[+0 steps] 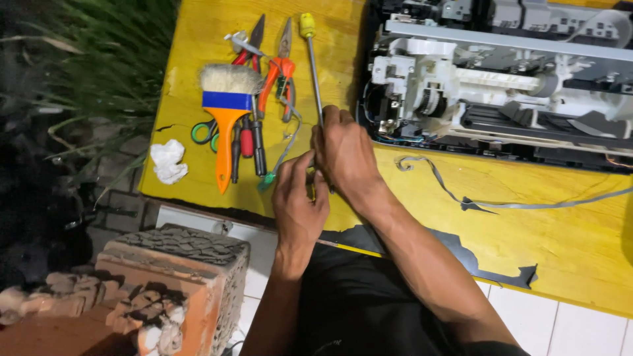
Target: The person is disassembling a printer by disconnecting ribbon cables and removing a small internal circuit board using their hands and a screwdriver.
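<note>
Closest beneath us sat the dark fabric lap (369,303), and to its left a rough stack of crumbling red bricks (165,290) with a ridged grey top. Beyond these stretched the yellow painted wooden tabletop (527,217), its near edge chipped and showing black. On its far side lay an opened printer chassis of white and grey plastic (501,72), rails and gears exposed, with a thin grey ribbon cable (461,198) curling flat from it across the yellow surface.

Left of that we saw a flat paintbrush with orange handle, blue band and pale bristles (225,112), then orange-handled pliers (280,72), red-handled pliers (250,49), green-handled scissors (204,132) and a crumpled white tissue (168,160).

Our right hand (344,155) was clenched around the lower shaft of a long steel screwdriver with a yellow knob handle (311,59), which lay slanting away toward the far edge, just left of the printer. Our left hand (300,198) met it from below, fingertips pinched at the same shaft; whatever it gripped at the tip was hidden.
</note>
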